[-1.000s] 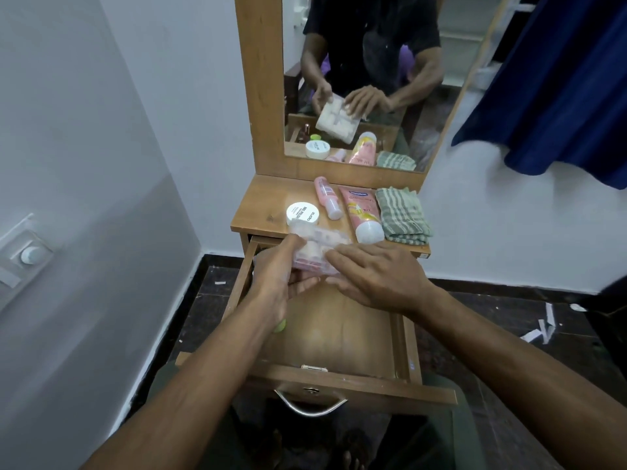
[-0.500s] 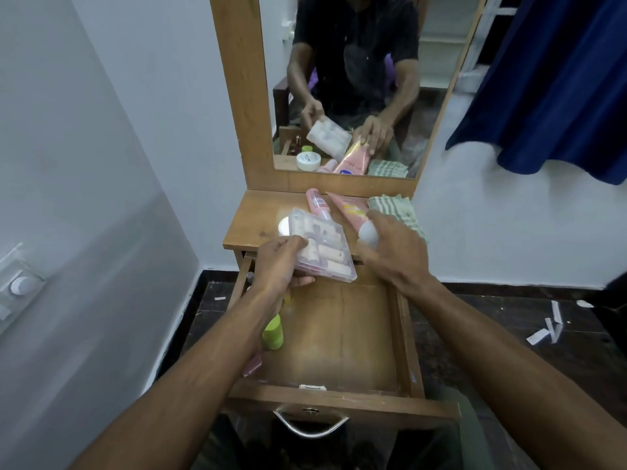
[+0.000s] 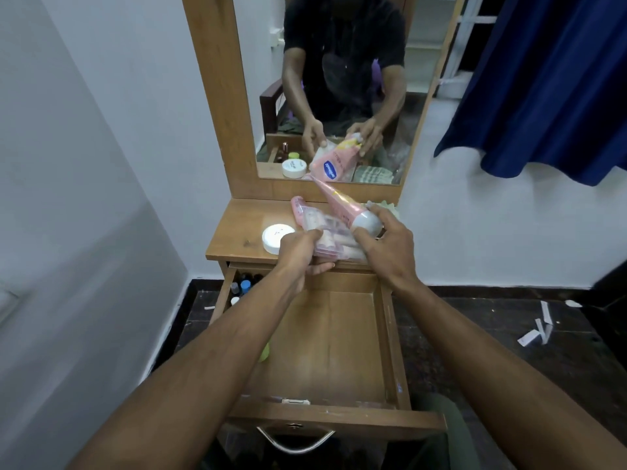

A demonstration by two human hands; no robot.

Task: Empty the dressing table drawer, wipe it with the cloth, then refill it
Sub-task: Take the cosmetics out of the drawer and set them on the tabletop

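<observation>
Head view: a white jar (image 3: 277, 237) is seen at the left of the tabletop (image 3: 237, 232). Just to its right, a clear pack (image 3: 330, 237) is gripped by the left hand (image 3: 300, 251) above the drawer's back edge. A pink tube (image 3: 342, 205), tilted, is grasped at its cap by the right hand (image 3: 386, 245). The cloth (image 3: 390, 208) is mostly hidden behind that hand. Below, the drawer (image 3: 325, 340) is pulled open, small bottles (image 3: 242, 288) at its back left corner.

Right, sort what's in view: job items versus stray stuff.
Job: open drawer, clear packet in left hand, pink tube in right hand, white jar, folded cloth.
Stray: blue curtain, paper scraps on floor.
</observation>
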